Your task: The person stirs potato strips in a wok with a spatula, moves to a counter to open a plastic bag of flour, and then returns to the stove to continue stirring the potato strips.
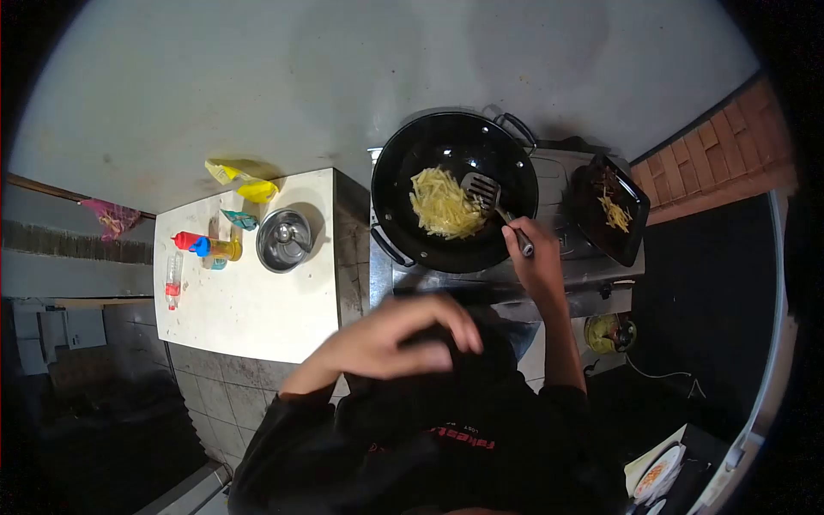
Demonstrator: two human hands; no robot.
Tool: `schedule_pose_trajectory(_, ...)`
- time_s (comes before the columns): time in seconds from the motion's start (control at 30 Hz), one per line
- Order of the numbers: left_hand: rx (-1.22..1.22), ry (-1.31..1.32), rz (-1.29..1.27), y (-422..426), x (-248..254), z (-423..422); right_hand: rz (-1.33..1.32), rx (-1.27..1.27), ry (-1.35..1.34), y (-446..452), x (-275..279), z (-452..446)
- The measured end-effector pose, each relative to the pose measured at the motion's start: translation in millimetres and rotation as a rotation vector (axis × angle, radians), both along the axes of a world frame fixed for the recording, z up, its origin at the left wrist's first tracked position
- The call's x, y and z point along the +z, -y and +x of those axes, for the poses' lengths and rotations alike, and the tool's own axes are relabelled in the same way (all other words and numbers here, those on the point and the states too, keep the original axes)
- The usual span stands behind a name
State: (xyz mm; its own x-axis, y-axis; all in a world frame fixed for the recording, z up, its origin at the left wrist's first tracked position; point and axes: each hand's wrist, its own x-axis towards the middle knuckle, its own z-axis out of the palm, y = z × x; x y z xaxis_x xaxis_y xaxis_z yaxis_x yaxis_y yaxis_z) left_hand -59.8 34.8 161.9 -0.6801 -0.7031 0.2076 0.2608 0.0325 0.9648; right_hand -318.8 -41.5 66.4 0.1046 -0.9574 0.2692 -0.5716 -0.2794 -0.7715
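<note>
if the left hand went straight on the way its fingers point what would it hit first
Most likely the person's own right forearm, which lies across that line. The left hand is blurred and its height is unclear, so it might pass above instead.

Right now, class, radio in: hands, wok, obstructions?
Right hand gripping slotted spatula. Left hand blurred, apparently empty. Potato-like strips in wok. Nothing visibly blocking.

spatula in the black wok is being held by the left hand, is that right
Not quite: the spatula is in the black wok, but the head view shows the right hand holding it. The left hand, blurred, is in front of the body, apart from the spatula.
</note>
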Motion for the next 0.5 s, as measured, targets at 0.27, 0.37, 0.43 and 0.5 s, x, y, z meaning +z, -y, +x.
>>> schedule_pose_trajectory(0.27, 0.811, 0.578, 0.205, 11.3, -87.3, 62.5, 0.085, 0.134, -0.151, 46.0, 43.4, -20.4)
schedule_pose_trajectory(0.37, 0.864, 0.554, 0.221, 15.0, -116.0, 63.5, 0.092, 0.144, -0.268, 65.4, 59.4, -22.9)
schedule_pose_trajectory(0.43, 0.884, 0.593, 0.345, 14.4, -134.4, 60.3, 0.004, 0.176, -0.362, 75.0, 68.8, -20.6)
schedule_pose_trajectory(0.5, 0.877, 0.604, 0.355, 13.0, -147.1, 57.9, 0.076, 0.177, -0.380, 91.8, 70.0, -21.7)
